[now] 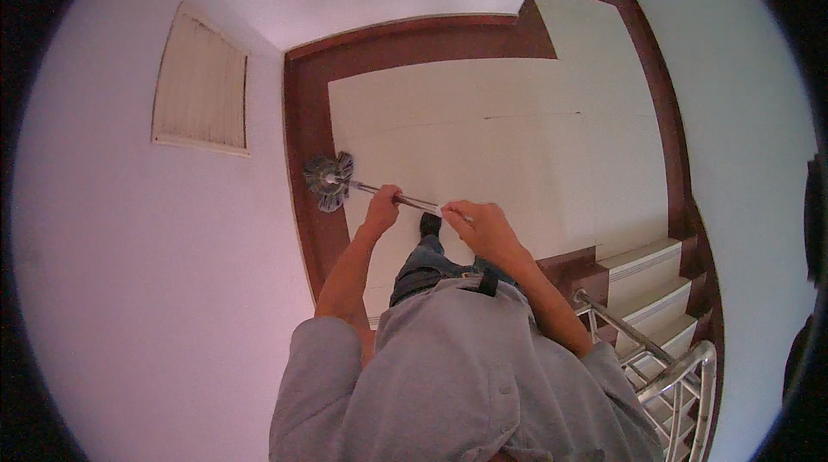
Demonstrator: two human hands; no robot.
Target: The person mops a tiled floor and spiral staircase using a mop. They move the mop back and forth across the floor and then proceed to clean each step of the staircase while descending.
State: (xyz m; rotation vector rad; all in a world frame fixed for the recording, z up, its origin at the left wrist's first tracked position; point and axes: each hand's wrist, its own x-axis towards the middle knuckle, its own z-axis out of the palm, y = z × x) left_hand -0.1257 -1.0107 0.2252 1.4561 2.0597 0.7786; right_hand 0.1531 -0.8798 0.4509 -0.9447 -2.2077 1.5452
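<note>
A string mop with a grey head (330, 180) rests on the dark red floor border by the left wall. From it a metal mop handle (414, 202) slants toward me. My left hand (385, 206) is wrapped around the handle's middle, close to the mop head. Farther up, near the handle's end, my right hand (479, 226) grips it. The fingers hide part of the handle at both grips.
Pale floor tiles (491, 138) with a dark red border (414, 41) make up the landing. Stairs (647, 281) lead off at the right beside a metal handrail (679, 365). A slatted panel (202, 83) is set in the left wall (162, 268). My shoe (429, 224) stands below the handle.
</note>
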